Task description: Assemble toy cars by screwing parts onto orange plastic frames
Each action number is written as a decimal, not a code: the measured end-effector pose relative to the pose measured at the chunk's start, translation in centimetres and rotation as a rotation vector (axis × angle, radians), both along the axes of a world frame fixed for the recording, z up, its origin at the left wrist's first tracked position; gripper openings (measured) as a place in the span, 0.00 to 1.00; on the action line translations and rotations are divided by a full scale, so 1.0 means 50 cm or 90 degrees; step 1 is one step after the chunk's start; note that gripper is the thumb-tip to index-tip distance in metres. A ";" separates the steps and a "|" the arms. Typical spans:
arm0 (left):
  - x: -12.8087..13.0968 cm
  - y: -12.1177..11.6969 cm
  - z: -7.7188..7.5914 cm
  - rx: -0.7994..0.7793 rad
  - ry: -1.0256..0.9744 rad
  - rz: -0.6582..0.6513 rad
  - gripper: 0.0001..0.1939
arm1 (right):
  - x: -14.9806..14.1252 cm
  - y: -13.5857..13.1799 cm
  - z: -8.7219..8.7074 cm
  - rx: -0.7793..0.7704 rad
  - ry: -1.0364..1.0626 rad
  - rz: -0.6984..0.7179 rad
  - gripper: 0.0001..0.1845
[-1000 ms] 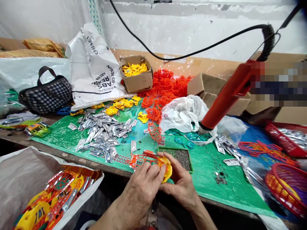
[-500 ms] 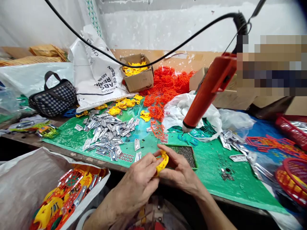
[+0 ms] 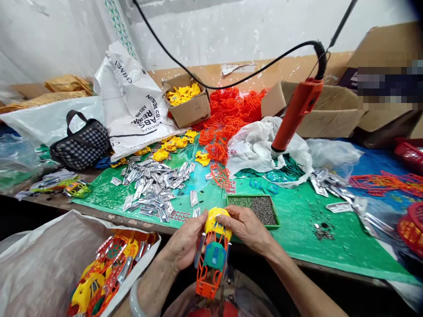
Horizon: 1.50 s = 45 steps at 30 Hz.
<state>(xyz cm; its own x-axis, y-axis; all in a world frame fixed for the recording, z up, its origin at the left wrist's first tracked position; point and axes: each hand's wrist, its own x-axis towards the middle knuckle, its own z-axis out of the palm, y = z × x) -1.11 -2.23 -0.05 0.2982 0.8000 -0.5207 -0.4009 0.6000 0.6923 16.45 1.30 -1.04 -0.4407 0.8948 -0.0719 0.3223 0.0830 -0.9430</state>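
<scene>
Between my two hands, low in the middle, is a plastic toy car body [image 3: 214, 257] with a yellow front, an orange frame, a teal centre piece and silvery sides. My left hand [image 3: 185, 246] grips its left side near the yellow end. My right hand [image 3: 246, 226] holds the yellow end from the right, with its thumb across the top. Just beyond the hands sits a green tray [image 3: 276, 220] of small dark screws. An orange electric screwdriver [image 3: 295, 116] hangs tip down above the table, apart from both hands.
A pile of silvery parts [image 3: 155, 185] lies left of centre, with yellow pieces [image 3: 176, 141] behind. Orange frames [image 3: 228, 110] heap at the back. A white sack [image 3: 79, 251] at lower left holds assembled car bodies. Cardboard boxes [image 3: 188, 112] stand along the wall.
The toy car body has turned in my hands, so its orange frame and teal piece now show. My hands have spread slightly apart. The view has shifted, and the hanging screwdriver appears farther off.
</scene>
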 end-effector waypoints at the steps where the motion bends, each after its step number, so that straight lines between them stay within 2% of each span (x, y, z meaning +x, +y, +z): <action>1: 0.003 0.000 -0.002 -0.018 -0.010 -0.001 0.24 | 0.000 -0.003 0.001 0.004 -0.015 -0.010 0.22; 4: 0.005 0.002 -0.012 -0.050 -0.028 0.005 0.22 | -0.001 -0.013 0.008 0.017 -0.069 -0.026 0.24; 8: 0.001 0.002 -0.023 0.000 -0.029 0.046 0.17 | -0.002 -0.021 0.018 0.059 -0.161 -0.028 0.26; 14: 0.010 -0.005 -0.008 -0.006 0.002 -0.049 0.15 | -0.003 -0.032 0.002 0.126 -0.231 -0.002 0.25; 17: 0.018 -0.016 -0.006 0.006 0.016 -0.058 0.14 | 0.011 -0.045 -0.001 0.118 -0.221 0.005 0.24; 18: 0.019 -0.020 -0.008 0.007 0.022 -0.060 0.14 | 0.022 -0.048 0.003 0.123 -0.204 -0.021 0.23; 20: 0.020 -0.028 -0.014 0.006 0.033 -0.070 0.15 | 0.059 -0.047 0.020 0.188 -0.147 -0.162 0.19; 22: 0.020 -0.034 -0.021 0.004 0.047 -0.078 0.16 | 0.112 -0.028 0.048 0.320 -0.092 -0.396 0.20; 24: 0.022 -0.039 -0.023 0.006 0.060 -0.075 0.17 | 0.173 0.013 0.082 0.451 -0.071 -0.613 0.25; 25: 0.025 -0.040 -0.023 0.006 0.063 -0.070 0.17 | 0.204 0.040 0.099 0.505 -0.061 -0.679 0.30; 26: 0.028 -0.041 -0.022 0.005 0.063 -0.066 0.18 | 0.231 0.071 0.116 0.531 -0.045 -0.700 0.36; 28: 0.036 -0.043 -0.018 -0.002 0.054 -0.058 0.18 | 0.270 0.137 0.146 0.511 -0.010 -0.676 0.45; 30: 0.044 -0.045 -0.018 -0.008 0.045 -0.050 0.19 | 0.280 0.196 0.170 0.461 0.072 -0.556 0.49; 32: 0.049 -0.047 -0.022 -0.015 0.046 -0.044 0.19 | 0.258 0.238 0.190 0.386 0.180 -0.369 0.45; 34: 0.050 -0.049 -0.029 -0.027 0.059 -0.029 0.18 | 0.211 0.259 0.204 0.292 0.276 -0.186 0.37; 36: 0.047 -0.051 -0.036 -0.040 0.071 -0.010 0.17 | 0.154 0.264 0.210 0.233 0.317 -0.097 0.30; 40: 0.040 -0.052 -0.036 -0.041 0.050 -0.006 0.16 | 0.071 0.255 0.208 0.218 0.341 -0.110 0.20; 45: 0.035 -0.052 -0.031 -0.039 -0.005 -0.017 0.13 | 0.067 0.223 0.231 0.144 0.454 -0.131 0.22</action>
<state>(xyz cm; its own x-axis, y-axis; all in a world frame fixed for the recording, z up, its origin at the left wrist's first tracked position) 0.65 -4.85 -1.59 0.3226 0.7584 -0.5663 -0.3894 0.6517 0.6509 19.81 12.45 10.52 -0.1352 0.9227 0.3611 -0.3268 0.3025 -0.8954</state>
